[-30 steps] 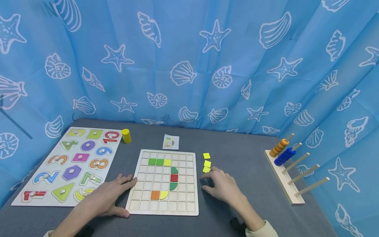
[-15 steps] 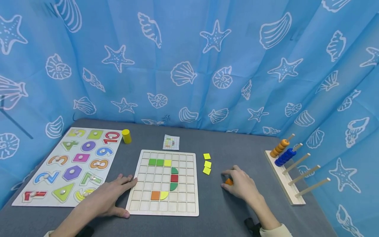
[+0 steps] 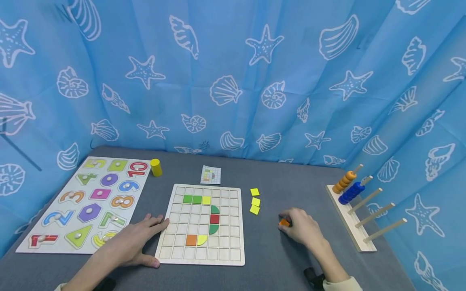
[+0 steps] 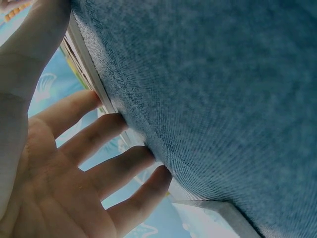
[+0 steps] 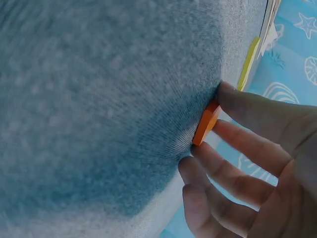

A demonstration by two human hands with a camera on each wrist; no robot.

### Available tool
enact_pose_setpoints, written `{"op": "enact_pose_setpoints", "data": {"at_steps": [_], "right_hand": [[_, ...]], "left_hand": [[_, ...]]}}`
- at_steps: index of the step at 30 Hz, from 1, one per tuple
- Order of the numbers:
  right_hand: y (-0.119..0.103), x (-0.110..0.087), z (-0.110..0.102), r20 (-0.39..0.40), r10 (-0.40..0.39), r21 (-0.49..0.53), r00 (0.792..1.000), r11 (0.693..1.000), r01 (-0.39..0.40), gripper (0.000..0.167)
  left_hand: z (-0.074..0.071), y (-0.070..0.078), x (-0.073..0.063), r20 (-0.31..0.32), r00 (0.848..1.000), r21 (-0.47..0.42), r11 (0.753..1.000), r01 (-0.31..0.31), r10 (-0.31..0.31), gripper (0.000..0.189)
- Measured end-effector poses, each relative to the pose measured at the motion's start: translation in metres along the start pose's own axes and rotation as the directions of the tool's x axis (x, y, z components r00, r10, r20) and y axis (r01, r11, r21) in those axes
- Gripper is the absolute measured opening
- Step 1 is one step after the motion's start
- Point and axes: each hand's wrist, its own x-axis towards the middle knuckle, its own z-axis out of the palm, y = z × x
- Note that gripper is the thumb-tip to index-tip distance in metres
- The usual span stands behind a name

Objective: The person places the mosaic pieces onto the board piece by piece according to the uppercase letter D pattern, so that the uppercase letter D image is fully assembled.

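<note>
An orange tile [image 5: 204, 126] sits between thumb and fingertips of a person's right hand [image 3: 301, 229], pinched at the surface of a grey desk [image 3: 263, 246], well in from its right edge; the ring and little fingers curl beside it, holding nothing. The left hand [image 3: 132, 244] spreads its fingers with gaps between them, the index fingertip touching the left edge of a wooden grid board [image 3: 177, 253], the thumb at its near left corner. Three yellow tiles [image 3: 255, 201] lie just beyond that board's right edge. A small card [image 3: 210, 175] rests near the desk's far edge, a number puzzle [image 3: 114, 188] toward its left, a peg stand [image 3: 350, 221] near its right edge.
</note>
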Motion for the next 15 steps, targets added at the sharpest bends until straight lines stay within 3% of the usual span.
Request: {"op": "enact_pose_setpoints", "data": {"at_steps": [8,15], "right_hand": [[0.0017,-0.0011,-0.0014,-0.008,0.045,0.042,0.999,0.998,-0.044,0.026],[0.0014,-0.0011,-0.002,0.002,0.03,0.05,1.0,0.998,-0.031,0.023]], "left_hand": [[0.0001,0.0005,-0.0002,-0.001,1.0,-0.006,1.0,0.0,0.0,0.112],[0.0004,0.0005,-0.0005,-0.008,1.0,0.001,1.0,-0.006,0.006,0.112]]}}
